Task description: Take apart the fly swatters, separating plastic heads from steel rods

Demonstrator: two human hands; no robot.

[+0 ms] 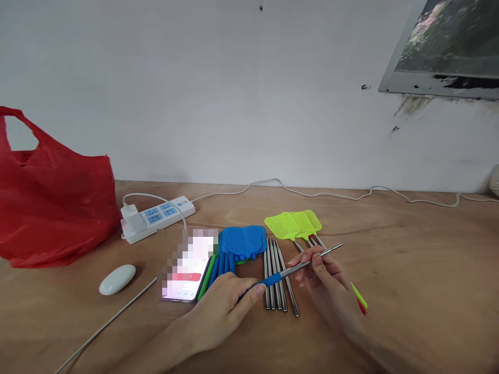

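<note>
My left hand (220, 309) is closed around a blue handle (272, 280), thumb along it. A thin metal rod (332, 249) extends from that handle, slanting up to the right. My right hand (329, 280) pinches the rod near its far end. Under the handle lie several loose metal rods (270, 296), side by side. Blue fly swatter heads (242, 241) are stacked behind them, with blue handles (225, 264) and a green handle (206, 278) to the left. Three yellow-green fly swatters (283, 225) lie at the right, their shafts partly hidden behind my right hand.
A phone (183, 291) lies left of the handles. Farther left are a white mouse-shaped object (117, 279), a power strip (171, 217) with a plugged-in charger, and a red plastic bag (58, 202). A white cable (323, 195) runs along the wall.
</note>
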